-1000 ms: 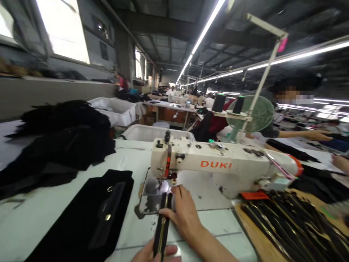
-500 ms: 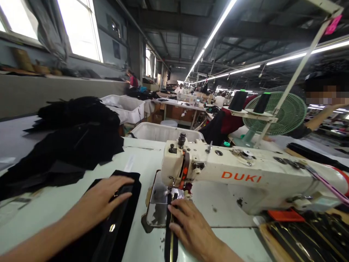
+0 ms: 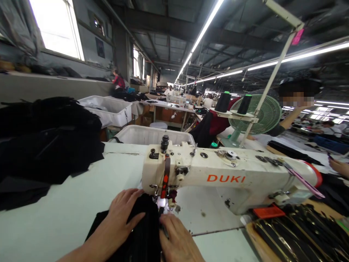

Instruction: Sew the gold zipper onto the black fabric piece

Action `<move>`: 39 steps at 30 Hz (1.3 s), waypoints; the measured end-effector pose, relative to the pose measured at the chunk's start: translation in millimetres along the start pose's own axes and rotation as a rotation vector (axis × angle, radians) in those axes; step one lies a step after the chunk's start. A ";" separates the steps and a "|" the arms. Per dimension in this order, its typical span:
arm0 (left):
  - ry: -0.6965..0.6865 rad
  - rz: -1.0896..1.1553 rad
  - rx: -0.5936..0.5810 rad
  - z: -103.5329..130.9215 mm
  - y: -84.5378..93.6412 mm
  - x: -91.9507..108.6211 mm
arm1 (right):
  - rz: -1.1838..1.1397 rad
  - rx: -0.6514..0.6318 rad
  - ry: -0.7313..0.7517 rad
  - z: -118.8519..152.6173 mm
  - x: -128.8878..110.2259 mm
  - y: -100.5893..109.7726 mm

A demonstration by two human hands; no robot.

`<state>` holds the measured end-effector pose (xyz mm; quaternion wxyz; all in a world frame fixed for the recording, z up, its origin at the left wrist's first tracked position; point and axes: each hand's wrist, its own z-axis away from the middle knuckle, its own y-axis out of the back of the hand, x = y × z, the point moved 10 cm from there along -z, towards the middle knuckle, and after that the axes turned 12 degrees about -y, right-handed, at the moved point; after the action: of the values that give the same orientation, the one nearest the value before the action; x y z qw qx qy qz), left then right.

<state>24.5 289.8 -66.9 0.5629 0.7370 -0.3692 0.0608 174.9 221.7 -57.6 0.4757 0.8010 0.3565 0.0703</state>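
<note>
A white DUKI sewing machine [image 3: 199, 173] stands in front of me. Black fabric [image 3: 148, 229] lies up against the left of its needle area. My left hand [image 3: 121, 218] rests on this fabric, fingers stretched toward the machine head and thumb apart. Close to the presser foot, my right hand [image 3: 177, 236] has its fingers closed on a black zipper [image 3: 161, 211], mostly covered now by the hand and fabric. The zipper's front end reaches under the machine head.
A pile of black fabric pieces [image 3: 49, 142] covers the left of the table. At right, a box [image 3: 253, 236] holds several black zippers with gold teeth. Behind the machine are a white bin [image 3: 152, 134], thread cones [image 3: 223, 102], a green fan [image 3: 256, 114] and a co-worker's arm [image 3: 290, 118].
My left hand has brought the black fabric rightward, against the zipper at the needle. The right hand stays by the zipper with its fingers curled closer. The view has turned slightly right.
</note>
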 end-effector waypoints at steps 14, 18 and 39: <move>-0.733 -0.653 0.056 46.9 -15.1 89.3 | 0.075 0.355 0.118 3.0 -12.9 30.2; -0.701 -0.629 0.025 44.4 -12.0 87.0 | 0.124 0.351 0.139 2.7 -14.6 30.7; -0.474 -0.477 -0.323 30.1 -25.0 83.3 | 0.076 -0.046 0.033 -20.5 8.9 21.0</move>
<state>90.0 226.2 -55.2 0.5689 0.6977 -0.3122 -0.3035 182.7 235.8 -31.5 0.4852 0.8015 0.3317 0.1098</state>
